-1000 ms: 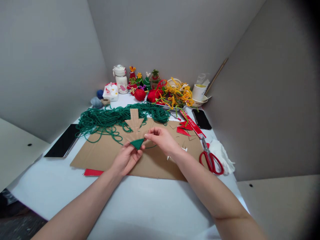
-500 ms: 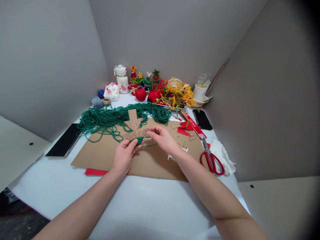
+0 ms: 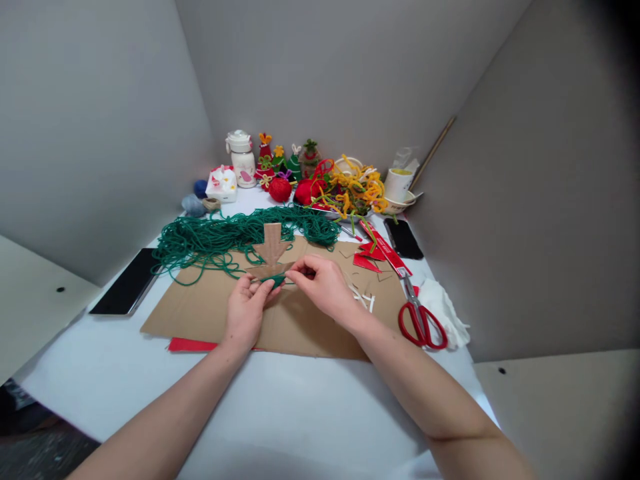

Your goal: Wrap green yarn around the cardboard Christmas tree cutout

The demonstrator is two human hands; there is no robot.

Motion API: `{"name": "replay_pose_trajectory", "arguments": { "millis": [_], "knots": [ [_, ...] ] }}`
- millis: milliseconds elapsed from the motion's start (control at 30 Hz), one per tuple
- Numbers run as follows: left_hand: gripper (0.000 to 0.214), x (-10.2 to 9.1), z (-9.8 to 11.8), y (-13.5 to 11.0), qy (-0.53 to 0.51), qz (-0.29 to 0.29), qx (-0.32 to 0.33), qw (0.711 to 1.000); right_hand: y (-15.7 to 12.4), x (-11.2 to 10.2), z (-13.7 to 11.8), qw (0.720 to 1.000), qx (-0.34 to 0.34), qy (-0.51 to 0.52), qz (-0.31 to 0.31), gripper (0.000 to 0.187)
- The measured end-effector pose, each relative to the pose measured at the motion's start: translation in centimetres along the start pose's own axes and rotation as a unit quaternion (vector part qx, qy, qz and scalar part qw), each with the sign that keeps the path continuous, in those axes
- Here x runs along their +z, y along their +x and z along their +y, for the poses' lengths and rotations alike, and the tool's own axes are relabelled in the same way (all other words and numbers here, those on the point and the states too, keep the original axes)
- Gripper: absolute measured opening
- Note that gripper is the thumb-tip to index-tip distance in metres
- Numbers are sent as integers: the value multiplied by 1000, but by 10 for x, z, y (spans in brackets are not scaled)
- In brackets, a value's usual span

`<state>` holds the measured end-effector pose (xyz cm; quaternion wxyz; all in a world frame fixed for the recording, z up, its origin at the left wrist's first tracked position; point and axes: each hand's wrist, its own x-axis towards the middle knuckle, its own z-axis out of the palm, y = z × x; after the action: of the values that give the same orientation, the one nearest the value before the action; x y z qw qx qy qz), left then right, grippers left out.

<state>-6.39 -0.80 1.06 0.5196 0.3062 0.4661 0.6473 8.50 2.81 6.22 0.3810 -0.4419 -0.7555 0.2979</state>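
My left hand (image 3: 249, 305) pinches a tree-shaped cardboard cutout (image 3: 273, 245) by its near end, thumb on top. Green yarn (image 3: 273, 280) is wrapped round that end, partly covered by my thumb. At the cutout's right side, my right hand (image 3: 323, 285) is closed, thumb and forefinger pinching what looks like the green yarn strand. Both hands are over a large brown cardboard sheet (image 3: 185, 313). Behind the cutout lies a loose heap of green yarn (image 3: 200, 237).
Red-handled scissors (image 3: 423, 323) lie at the right beside a crumpled white tissue (image 3: 443, 310). A phone (image 3: 404, 239) and a black tablet (image 3: 125, 283) flank the sheet. A white bottle (image 3: 243, 163), red yarn balls (image 3: 280, 190) and a yellow yarn pile (image 3: 357, 190) stand behind.
My right hand has come down slightly beside the cutout's wrapped end. The cutout has tilted and shifted a little to the right, while my left hand keeps its grip.
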Motion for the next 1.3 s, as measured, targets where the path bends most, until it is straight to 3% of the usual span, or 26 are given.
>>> {"name": "replay_pose_trajectory", "arguments": {
  "millis": [467, 967, 1300],
  "knots": [
    [22, 3, 7, -3, -45, 11, -11, 999, 1, 7, 9, 999, 32, -29, 26, 18],
    [22, 0, 10, -2, -61, 11, -30, 998, 3, 8, 13, 994, 73, 68, -49, 26],
    [20, 0, 14, -4, -81, 4, -69, 994, 5, 8, 16, 985, 102, 121, -65, 24]
  ]
}}
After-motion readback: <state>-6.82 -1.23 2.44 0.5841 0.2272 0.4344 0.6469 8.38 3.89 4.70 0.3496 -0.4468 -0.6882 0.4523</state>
